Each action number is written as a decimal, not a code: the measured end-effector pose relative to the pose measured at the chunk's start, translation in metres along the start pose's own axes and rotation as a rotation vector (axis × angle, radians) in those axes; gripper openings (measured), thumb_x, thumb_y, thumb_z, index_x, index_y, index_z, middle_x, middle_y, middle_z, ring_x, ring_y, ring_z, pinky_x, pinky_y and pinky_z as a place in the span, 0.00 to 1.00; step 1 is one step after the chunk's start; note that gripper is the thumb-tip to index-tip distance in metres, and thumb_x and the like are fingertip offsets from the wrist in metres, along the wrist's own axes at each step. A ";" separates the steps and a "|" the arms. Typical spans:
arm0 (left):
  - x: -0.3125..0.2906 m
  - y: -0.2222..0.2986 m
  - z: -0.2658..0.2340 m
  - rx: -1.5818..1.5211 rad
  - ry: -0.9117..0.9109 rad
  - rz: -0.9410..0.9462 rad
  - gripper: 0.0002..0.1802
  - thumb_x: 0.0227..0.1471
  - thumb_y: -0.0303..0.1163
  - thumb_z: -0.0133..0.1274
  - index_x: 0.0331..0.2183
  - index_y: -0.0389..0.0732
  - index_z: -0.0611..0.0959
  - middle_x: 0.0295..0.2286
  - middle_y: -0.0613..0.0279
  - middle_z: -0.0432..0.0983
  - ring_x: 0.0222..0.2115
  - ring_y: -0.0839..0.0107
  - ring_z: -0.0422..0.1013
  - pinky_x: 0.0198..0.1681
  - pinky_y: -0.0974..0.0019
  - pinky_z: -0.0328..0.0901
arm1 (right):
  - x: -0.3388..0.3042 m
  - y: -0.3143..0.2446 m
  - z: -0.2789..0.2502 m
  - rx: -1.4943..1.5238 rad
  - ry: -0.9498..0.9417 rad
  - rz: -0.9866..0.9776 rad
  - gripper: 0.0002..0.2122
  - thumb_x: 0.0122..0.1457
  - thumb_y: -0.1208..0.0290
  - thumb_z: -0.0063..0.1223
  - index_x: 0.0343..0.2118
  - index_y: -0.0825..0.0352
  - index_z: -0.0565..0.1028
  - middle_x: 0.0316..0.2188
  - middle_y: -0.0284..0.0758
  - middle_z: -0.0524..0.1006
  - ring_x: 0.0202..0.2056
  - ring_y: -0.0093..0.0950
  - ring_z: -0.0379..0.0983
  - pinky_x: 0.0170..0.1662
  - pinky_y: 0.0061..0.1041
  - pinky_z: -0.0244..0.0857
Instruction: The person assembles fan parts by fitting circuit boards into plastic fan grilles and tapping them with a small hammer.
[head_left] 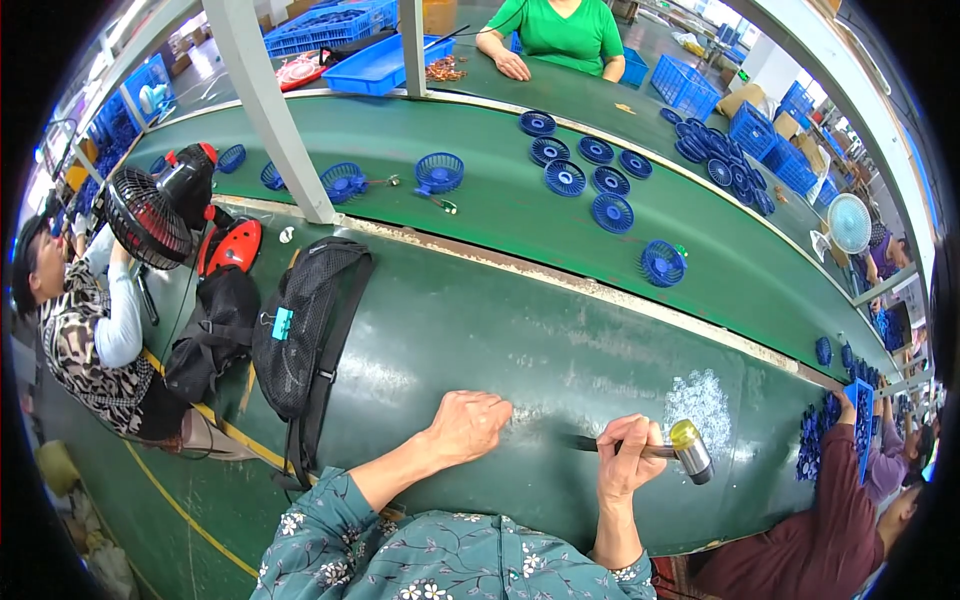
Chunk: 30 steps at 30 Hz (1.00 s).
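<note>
My right hand (628, 458) grips the handle of a small mallet (690, 450) with a yellow and grey head, held just above the green bench top (480, 340). My left hand (468, 423) rests on the bench as a loose fist, with nothing in it. A pile of small clear plastic bits (700, 400) lies just beyond the mallet head. Round blue fan grilles (585, 170) sit further off on the green conveyor belt (500, 200), out of reach of both hands.
A black mesh bag (300, 330) hangs at the left of the bench beside a black desk fan (150, 215) and a red case. People sit to my left, right and across the belt. Blue crates (690, 85) stand at the back.
</note>
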<state>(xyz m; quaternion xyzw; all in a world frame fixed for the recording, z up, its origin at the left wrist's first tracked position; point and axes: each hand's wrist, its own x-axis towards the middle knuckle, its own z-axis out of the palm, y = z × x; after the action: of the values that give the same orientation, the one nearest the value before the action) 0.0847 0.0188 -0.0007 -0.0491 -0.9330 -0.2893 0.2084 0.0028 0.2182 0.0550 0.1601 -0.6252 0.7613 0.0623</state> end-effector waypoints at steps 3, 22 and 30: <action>0.000 0.001 -0.001 0.012 0.002 0.002 0.05 0.35 0.21 0.50 0.18 0.40 0.70 0.16 0.58 0.69 0.19 0.58 0.71 0.23 0.56 0.67 | 0.000 0.001 0.000 -0.005 -0.001 -0.005 0.18 0.68 0.63 0.44 0.21 0.67 0.63 0.17 0.37 0.70 0.14 0.17 0.59 0.14 0.14 0.48; 0.000 0.000 0.000 0.018 0.011 0.013 0.06 0.34 0.21 0.50 0.18 0.41 0.70 0.15 0.60 0.68 0.18 0.59 0.70 0.22 0.57 0.66 | 0.002 0.002 0.001 0.008 -0.013 -0.017 0.18 0.69 0.65 0.43 0.21 0.67 0.63 0.16 0.37 0.70 0.12 0.16 0.56 0.13 0.14 0.46; 0.009 -0.024 -0.005 -0.272 0.154 -0.208 0.06 0.39 0.18 0.45 0.20 0.40 0.74 0.18 0.60 0.70 0.20 0.60 0.70 0.24 0.60 0.65 | 0.003 -0.001 0.001 -0.003 -0.019 -0.009 0.18 0.69 0.65 0.43 0.21 0.67 0.63 0.16 0.37 0.70 0.12 0.15 0.56 0.13 0.14 0.47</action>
<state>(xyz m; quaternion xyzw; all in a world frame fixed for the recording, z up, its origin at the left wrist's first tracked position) 0.0733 -0.0041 -0.0057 0.0422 -0.8666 -0.4357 0.2394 0.0000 0.2174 0.0569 0.1703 -0.6263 0.7584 0.0601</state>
